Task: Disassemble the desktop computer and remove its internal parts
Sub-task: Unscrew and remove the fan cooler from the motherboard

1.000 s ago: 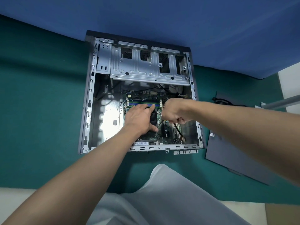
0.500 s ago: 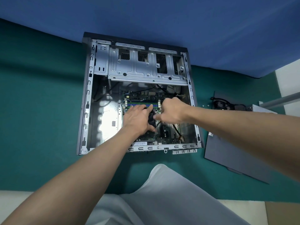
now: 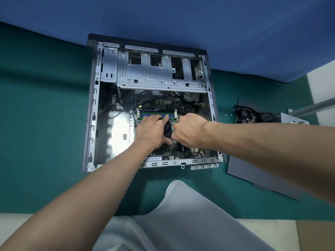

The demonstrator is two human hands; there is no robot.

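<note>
Both hands met over the cooler inside the opened computer.

Nearest, a knee (image 3: 181,214) in pale grey cloth sat at the edge of the teal worktop (image 3: 45,124). Past it, the left hand (image 3: 150,131) gripped the black round cooler fan (image 3: 167,128) on the green motherboard (image 3: 163,105), its fingers curled over the top. The right hand (image 3: 188,131) lay against the fan's right side, fingers curled under; what they held could not be told. The open grey metal computer case (image 3: 92,124) lay flat, a dark grey side panel (image 3: 253,174) beside it, a blue backdrop (image 3: 181,19) behind.
</note>
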